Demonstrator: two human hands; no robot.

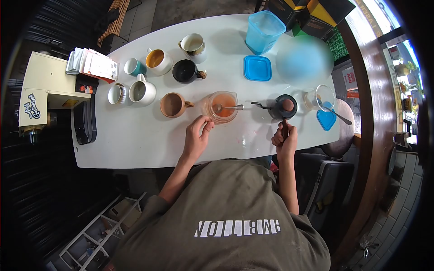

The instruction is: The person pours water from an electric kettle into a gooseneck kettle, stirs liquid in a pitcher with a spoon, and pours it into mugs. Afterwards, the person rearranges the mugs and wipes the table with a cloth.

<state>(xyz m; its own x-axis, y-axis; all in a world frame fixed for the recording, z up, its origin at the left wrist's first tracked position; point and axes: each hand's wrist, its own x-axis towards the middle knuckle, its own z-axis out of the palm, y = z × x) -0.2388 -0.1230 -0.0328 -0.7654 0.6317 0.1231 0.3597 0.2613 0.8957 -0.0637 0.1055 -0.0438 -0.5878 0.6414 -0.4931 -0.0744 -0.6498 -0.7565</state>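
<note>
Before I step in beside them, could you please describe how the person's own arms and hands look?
The left hand and right hand are bare, without gloves. The dark olive-brown shirt has loose, short sleeves and white block lettering.

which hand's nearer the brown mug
Left: the left hand is right of the brown mug and nearer the body; the right hand is farther right, by the black vessel.

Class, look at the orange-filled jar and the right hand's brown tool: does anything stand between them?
Yes: the black cup's left side, then a black handle-like piece pointing toward the jar. The spoon in the jar also juts into the gap.
</note>
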